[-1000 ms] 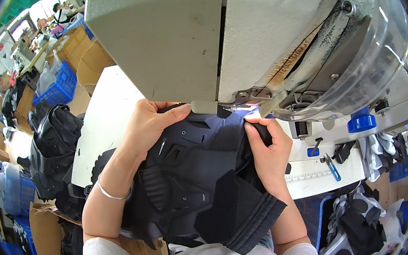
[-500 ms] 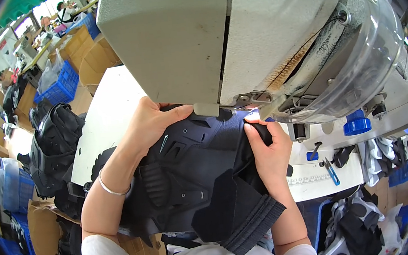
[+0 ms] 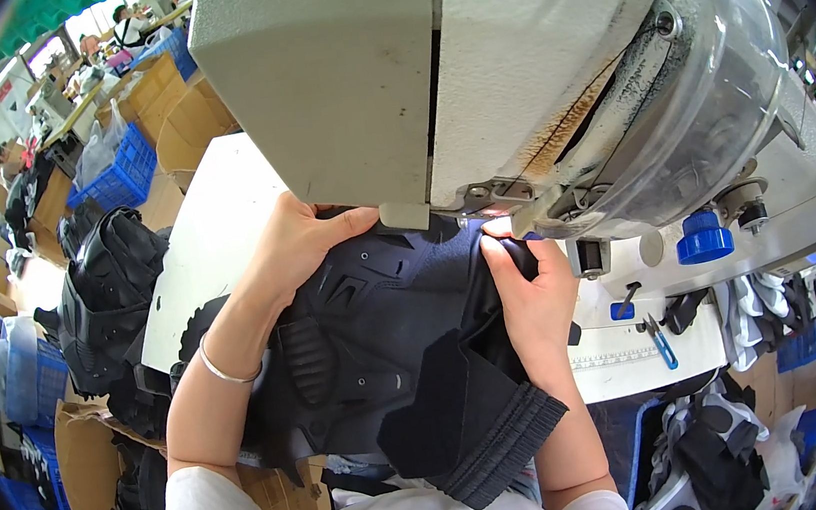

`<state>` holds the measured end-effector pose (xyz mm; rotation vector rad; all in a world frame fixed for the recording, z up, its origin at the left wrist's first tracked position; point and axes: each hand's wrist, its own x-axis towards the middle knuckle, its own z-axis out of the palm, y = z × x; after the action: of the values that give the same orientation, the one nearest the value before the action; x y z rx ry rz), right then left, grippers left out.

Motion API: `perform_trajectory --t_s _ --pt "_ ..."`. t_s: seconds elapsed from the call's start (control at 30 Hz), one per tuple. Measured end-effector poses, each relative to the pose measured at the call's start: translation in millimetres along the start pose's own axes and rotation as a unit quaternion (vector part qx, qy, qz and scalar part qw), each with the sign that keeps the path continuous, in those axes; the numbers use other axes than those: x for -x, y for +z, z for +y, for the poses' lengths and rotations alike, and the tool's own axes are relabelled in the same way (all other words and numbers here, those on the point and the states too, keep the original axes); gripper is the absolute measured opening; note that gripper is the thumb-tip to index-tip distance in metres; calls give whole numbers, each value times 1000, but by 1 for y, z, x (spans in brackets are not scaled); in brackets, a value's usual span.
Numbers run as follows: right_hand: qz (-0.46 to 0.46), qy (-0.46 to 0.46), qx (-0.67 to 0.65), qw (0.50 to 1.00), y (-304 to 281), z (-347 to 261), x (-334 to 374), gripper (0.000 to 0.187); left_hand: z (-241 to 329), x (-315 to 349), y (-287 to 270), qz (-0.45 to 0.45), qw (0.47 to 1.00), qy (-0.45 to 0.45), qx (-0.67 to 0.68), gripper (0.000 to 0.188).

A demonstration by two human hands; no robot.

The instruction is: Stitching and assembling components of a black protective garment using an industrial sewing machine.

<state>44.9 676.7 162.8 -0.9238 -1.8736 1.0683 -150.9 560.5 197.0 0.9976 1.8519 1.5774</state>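
A black moulded fabric piece (image 3: pixel 345 363), with raised panels, small eyelets and a ribbed elastic band (image 3: pixel 510 445) at its lower right, lies under the head of a grey sewing machine (image 3: pixel 339 92). My left hand (image 3: pixel 302 252) holds its far left edge, thumb on top beside the machine; the other fingers are mostly hidden behind and under it. With thumb and fingers together, my right hand (image 3: pixel 538 295) pinches the piece's right edge close to the lit stitching spot. The needle itself is hidden by the machine head.
A clear plastic shield (image 3: pixel 715 119) and a blue knob (image 3: pixel 704 237) project at the right. Blue-handled thread snips (image 3: pixel 662 342) lie beside a ruler strip (image 3: pixel 616 358) on the white table (image 3: pixel 208 217). Black pieces (image 3: pixel 115 288) are heaped at the left; a bin of cloth parts (image 3: pixel 703 463) stands lower right.
The machine head and my right hand appear slightly farther left in the picture. The black piece has shifted a little too; both hands keep their hold.
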Motion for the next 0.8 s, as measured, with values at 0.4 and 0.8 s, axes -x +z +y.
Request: perform_trajectory --t_s 0.4,0.8 --pt "49 -83 -21 995 4 8 -3 24 -4 -2 0 1 1000 -1 -2 23" --pt "-3 -22 -33 999 -3 2 -3 15 -17 -3 2 -8 998 -18 51 20"
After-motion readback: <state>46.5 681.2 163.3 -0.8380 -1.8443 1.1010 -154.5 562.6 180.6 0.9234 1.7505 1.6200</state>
